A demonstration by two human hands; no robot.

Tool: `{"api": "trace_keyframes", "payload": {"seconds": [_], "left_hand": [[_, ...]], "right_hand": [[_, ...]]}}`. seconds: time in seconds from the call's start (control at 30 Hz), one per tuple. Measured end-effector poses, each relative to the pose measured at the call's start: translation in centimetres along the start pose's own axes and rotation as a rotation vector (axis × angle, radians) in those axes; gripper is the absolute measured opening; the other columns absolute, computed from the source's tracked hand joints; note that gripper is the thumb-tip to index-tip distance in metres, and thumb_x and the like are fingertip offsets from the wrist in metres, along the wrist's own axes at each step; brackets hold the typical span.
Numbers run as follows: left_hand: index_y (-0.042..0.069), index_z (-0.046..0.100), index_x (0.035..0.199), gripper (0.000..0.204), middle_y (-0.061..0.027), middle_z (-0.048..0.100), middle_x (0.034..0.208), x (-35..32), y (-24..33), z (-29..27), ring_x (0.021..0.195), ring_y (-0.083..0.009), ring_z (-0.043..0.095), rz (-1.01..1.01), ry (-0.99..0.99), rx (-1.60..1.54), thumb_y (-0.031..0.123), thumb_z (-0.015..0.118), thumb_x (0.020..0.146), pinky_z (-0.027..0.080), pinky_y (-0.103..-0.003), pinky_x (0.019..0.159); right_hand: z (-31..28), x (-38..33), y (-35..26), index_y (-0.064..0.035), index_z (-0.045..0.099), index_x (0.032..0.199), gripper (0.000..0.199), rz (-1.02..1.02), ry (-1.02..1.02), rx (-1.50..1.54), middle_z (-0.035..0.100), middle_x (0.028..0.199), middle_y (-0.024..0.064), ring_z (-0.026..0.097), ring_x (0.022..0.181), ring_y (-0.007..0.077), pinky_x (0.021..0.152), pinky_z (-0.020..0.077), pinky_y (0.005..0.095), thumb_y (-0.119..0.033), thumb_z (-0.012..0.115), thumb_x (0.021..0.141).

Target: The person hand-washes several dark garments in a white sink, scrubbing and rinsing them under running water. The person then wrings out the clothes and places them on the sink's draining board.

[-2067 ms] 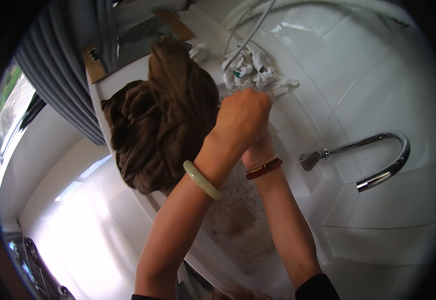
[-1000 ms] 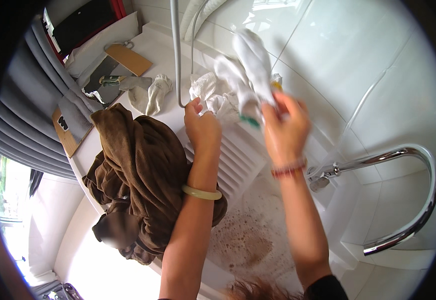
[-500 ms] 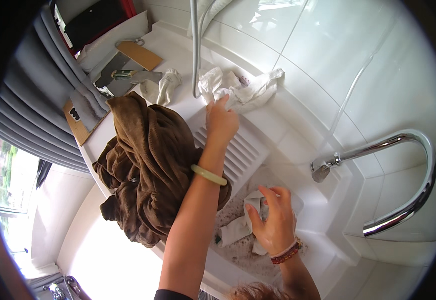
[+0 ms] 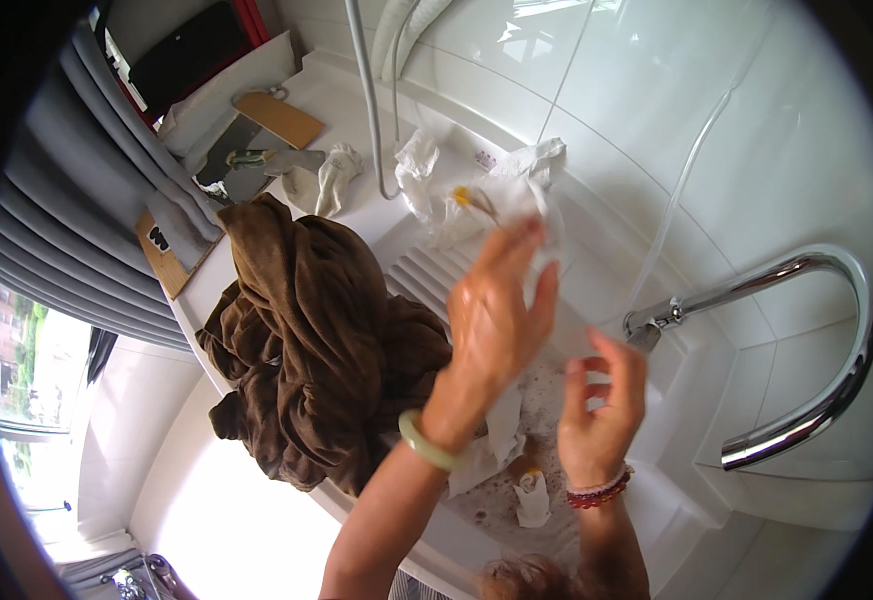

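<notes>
My left hand (image 4: pixel 497 310), with a pale green bangle on the wrist, is over the ridged washboard side of a white sink (image 4: pixel 672 500). At its motion-smeared fingertips trails a blurred white cloth (image 4: pixel 527 200) with a yellow patch, apparently gripped; the thumb stands apart. To its right, my right hand (image 4: pixel 602 410), with red beads at the wrist, hovers above the basin, fingers bent and apart, holding nothing. Below lie a wet white cloth (image 4: pixel 487 455) and a small white piece with a yellow spot (image 4: pixel 533 500) in soapy water.
A brown cloth heap (image 4: pixel 307 350) covers the sink's left edge. Crumpled white cloths (image 4: pixel 417 165) lie on the back ledge beside a grey hose (image 4: pixel 369 110). A chrome faucet (image 4: pixel 837 265) arches at the right. A knife (image 4: pixel 287 160) and a brown board (image 4: pixel 279 118) lie at the back left.
My left hand has come back from the ledge, right and nearer, and a white cloth there has shifted with it. My right hand has risen slightly to the right, uncovering the small white piece.
</notes>
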State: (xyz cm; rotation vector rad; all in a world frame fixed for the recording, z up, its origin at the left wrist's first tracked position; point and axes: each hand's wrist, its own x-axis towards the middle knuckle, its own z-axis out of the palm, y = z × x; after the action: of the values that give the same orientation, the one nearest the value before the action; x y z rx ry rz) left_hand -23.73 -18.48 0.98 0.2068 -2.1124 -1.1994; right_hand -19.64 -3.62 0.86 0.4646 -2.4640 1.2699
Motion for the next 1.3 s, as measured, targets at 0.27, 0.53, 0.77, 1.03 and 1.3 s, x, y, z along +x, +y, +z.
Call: {"api": "trace_keyframes", "payload": {"seconds": [0.27,0.53,0.77,1.03,1.3], "left_hand": [[0.005,0.067,0.074,0.020,-0.0048,0.074,0.100,-11.1,1.4,-3.3,0.064,-0.0324,0.069,-0.209,-0.158,0.208,0.021,0.076,0.082,0.052,-0.041,0.053],[0.006,0.075,0.089,0.013,-0.0098,0.071,0.116,-15.1,3.0,-3.7,0.083,-0.0357,0.071,-0.431,-0.306,0.162,0.015,0.076,0.080,0.056,-0.044,0.069],[0.007,0.073,0.105,0.026,-0.0136,0.065,0.122,-17.6,2.8,-4.5,0.077,-0.0388,0.071,-0.350,-0.316,0.087,0.018,0.075,0.081,0.058,-0.047,0.065],[0.005,0.069,0.089,0.010,-0.0113,0.069,0.112,-20.7,2.6,-6.9,0.059,-0.0255,0.068,-0.396,-0.243,0.170,0.011,0.075,0.085,0.054,-0.039,0.057],[0.002,0.070,0.090,0.010,-0.0128,0.069,0.107,-25.0,2.7,-6.4,0.059,-0.0246,0.069,-0.382,-0.270,0.125,0.007,0.076,0.084,0.056,-0.034,0.056]], "right_hand": [[4.4,5.6,-4.6,-0.0031,0.070,0.105,0.013,-0.190,-0.242,0.260,0.065,0.090,0.0071,0.063,0.078,0.0185,0.061,0.0511,0.0297,-0.004,0.066,0.093],[22.5,12.6,-4.4,-0.0064,0.064,0.133,0.047,0.461,-1.016,0.763,0.065,0.130,0.0039,0.060,0.116,0.0167,0.102,0.0447,0.0332,-0.042,0.053,0.104],[35.7,14.7,0.5,-0.0107,0.062,0.109,0.025,-0.727,-0.782,0.256,0.067,0.108,0.0135,0.063,0.107,0.0335,0.090,0.0511,0.0425,-0.030,0.052,0.095],[22.2,8.7,0.2,-0.0104,0.062,0.131,0.035,0.132,-0.893,0.975,0.064,0.128,0.0103,0.062,0.109,0.0224,0.101,0.0478,0.0373,-0.027,0.056,0.102],[7.2,3.3,5.6,-0.0046,0.062,0.120,0.031,0.863,-0.470,1.626,0.061,0.126,0.0064,0.050,0.126,0.0223,0.110,0.0431,0.0454,-0.021,0.068,0.095]]}}
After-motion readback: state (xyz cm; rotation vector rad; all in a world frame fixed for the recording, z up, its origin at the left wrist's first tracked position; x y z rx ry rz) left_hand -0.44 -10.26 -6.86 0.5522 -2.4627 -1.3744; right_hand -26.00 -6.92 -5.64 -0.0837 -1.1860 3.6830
